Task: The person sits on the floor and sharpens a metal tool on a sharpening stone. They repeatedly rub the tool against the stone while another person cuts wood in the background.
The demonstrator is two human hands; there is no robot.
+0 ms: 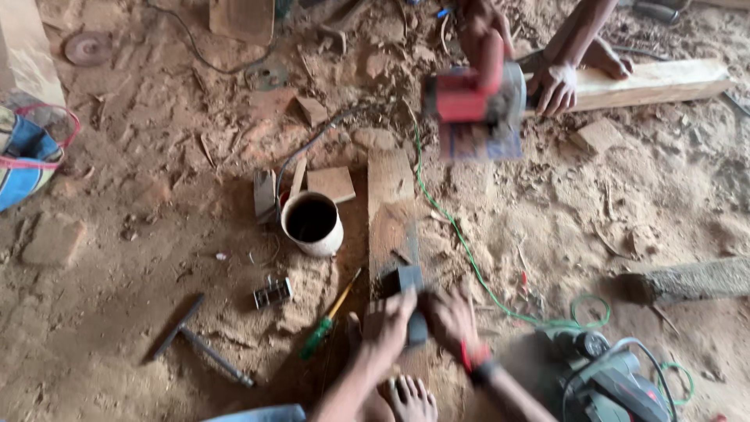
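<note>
Sandy, sawdust-strewn ground (141,312) carries all items. A flat, rough-sawn plank (391,211) lies lengthwise at centre, its near end at the person's bare feet. On that end sits a small dark block-shaped tool (412,301), motion-blurred; the left hand (388,324) and the right hand (451,319) both wrap it, fingers curled shut around it. Just left of the plank stands a white cylindrical can (312,224) with a dark interior, beside a square wood offcut (332,183). A green-handled screwdriver (328,320) and a metal T-bar (199,344) lie further left on open sand. A thin green cord (461,242) runs along the plank's right side toward a grey planer (609,379) at the bottom right. At the top, another person's hand (556,87) rests on a pale board (648,82) beside a red circular saw (476,98).
</note>
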